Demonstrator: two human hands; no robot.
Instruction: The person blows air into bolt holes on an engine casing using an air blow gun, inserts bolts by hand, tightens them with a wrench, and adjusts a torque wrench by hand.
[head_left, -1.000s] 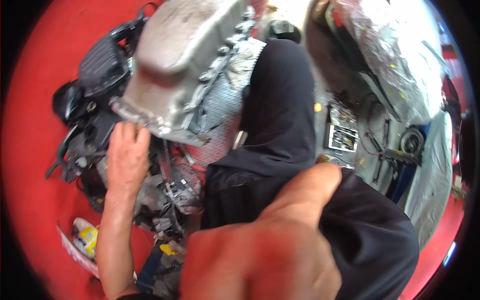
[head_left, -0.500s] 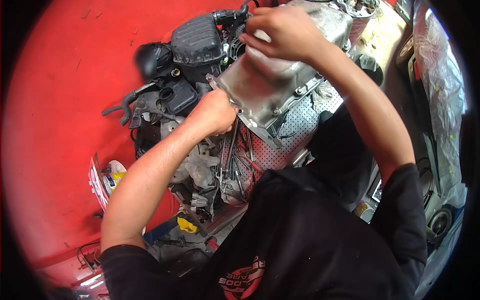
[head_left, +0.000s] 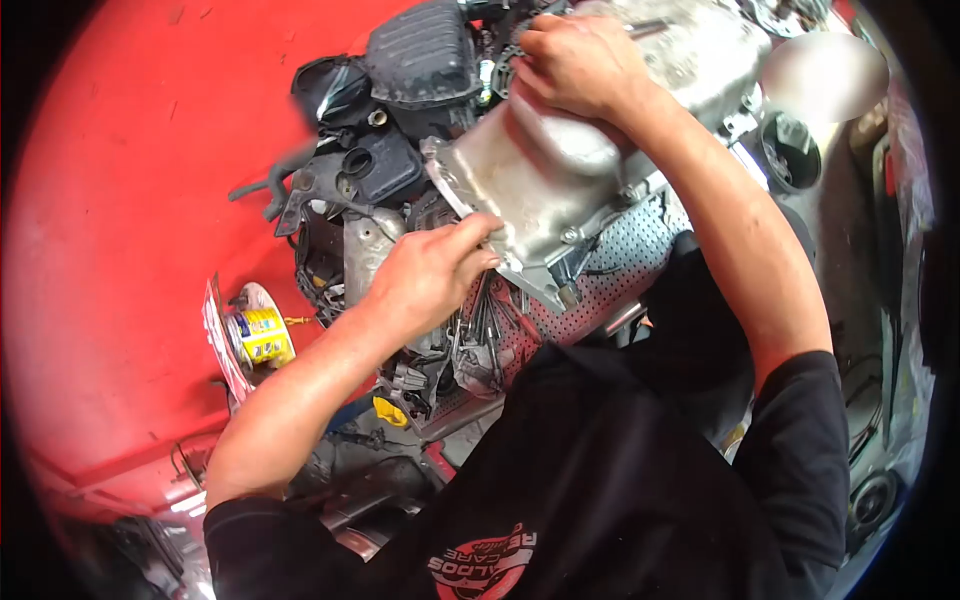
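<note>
- the pan (head_left: pixel 525 185) lies over the perforated tray (head_left: pixel 640 245), beside the black box (head_left: pixel 420 55).
- the right hand (head_left: pixel 585 65), off the pan a second ago, is now at its raised part, fingers curled close together; i cannot tell what they grip.
- the left hand (head_left: pixel 430 270) has loosened from a fist: forefinger and thumb slightly apart at the edge, clamping unclear.
- with both hands there, the pan seems better steadied.

Perforated tabletop (head_left: pixel 632 255), metal pan (head_left: pixel 580 150), loose tools (head_left: pixel 487 318)
</note>
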